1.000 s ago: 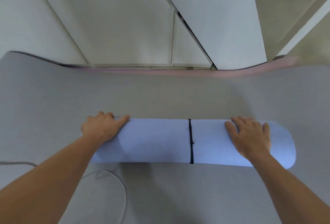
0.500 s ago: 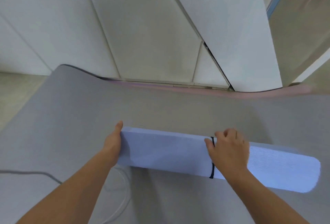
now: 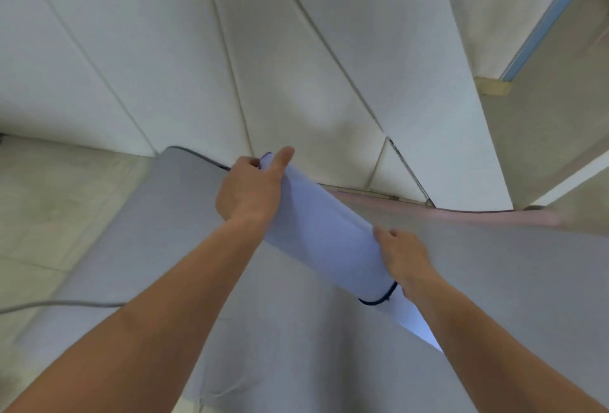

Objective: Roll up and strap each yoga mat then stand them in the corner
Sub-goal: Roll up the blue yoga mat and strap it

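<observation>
Pale-blue rolled yoga mat, one item, held slantwise above a grey mat that is spread flat on the floor. Its far end is seen at upper left and its near end at lower right, where it is cut off behind the right forearm.

- Black strap: looped round the roll near its lower end.
- Left hand: wrapped round the far end of the roll, one digit laid straight along it.
- Right hand: curled over the roll just beside the strap. The image is blurred and the fingers are only partly seen.
- Pink edge: noted along the grey mat's far side.
- White wall panels: behind the mats.
- Thin grey cable: lies across the grey mat at left.
- Pale tiled floor: beside the grey mat at left.
</observation>
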Demonstrator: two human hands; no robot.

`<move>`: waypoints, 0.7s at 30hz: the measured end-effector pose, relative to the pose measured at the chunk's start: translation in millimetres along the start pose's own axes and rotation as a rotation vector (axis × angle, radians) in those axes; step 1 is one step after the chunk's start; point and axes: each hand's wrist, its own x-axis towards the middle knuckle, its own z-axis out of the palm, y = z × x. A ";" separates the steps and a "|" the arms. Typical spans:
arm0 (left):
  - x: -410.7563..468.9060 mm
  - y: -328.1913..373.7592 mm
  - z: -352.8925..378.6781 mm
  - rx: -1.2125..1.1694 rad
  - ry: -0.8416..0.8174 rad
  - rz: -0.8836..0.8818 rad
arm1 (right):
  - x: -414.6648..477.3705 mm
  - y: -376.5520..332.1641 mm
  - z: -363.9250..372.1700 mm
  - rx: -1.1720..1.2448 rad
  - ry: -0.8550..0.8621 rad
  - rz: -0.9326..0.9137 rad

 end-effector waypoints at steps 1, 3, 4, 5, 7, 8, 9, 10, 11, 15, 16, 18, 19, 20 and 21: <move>-9.3 26.2 -15.2 0.026 0.024 0.063 | -16.1 -25.5 -9.0 0.090 -0.042 -0.001; -33.4 78.0 -45.1 0.138 0.057 0.201 | -49.3 -70.3 -26.7 0.271 -0.093 -0.003; -45.0 100.1 -57.4 0.222 0.074 0.266 | -64.6 -90.6 -35.1 0.358 -0.101 -0.010; -55.7 116.9 -65.9 0.300 0.093 0.323 | -79.4 -109.3 -42.8 0.425 -0.101 -0.027; -75.7 137.1 -71.5 0.426 0.136 0.432 | -107.4 -141.9 -55.2 0.534 -0.158 -0.046; -85.1 141.0 -71.1 0.458 0.143 0.476 | -115.2 -152.0 -56.9 0.611 -0.218 -0.042; -93.9 141.1 -68.8 0.466 0.139 0.516 | -121.8 -160.8 -57.8 0.700 -0.295 -0.016; -101.3 137.6 -65.7 0.481 0.132 0.544 | -126.2 -167.5 -57.7 0.795 -0.360 0.035; -107.7 134.6 -64.9 0.497 0.077 0.541 | -126.8 -169.5 -57.0 0.867 -0.398 0.086; -107.1 129.8 -59.8 0.410 -0.223 0.507 | -117.1 -169.6 -71.6 0.929 -0.413 0.170; -107.4 134.9 -61.5 0.366 -0.300 0.506 | -116.2 -171.0 -79.1 0.868 -0.401 0.168; -110.3 145.3 -65.6 0.297 -0.450 0.498 | -119.2 -178.7 -95.4 0.716 -0.358 0.173; -113.5 150.5 -69.2 0.256 -0.517 0.480 | -119.6 -183.8 -102.4 0.637 -0.321 0.178; -116.3 155.8 -74.7 0.198 -0.556 0.440 | -118.9 -189.3 -109.3 0.554 -0.268 0.174; -118.1 161.2 -81.5 0.086 -0.543 0.366 | -117.7 -194.4 -116.1 0.472 -0.225 0.157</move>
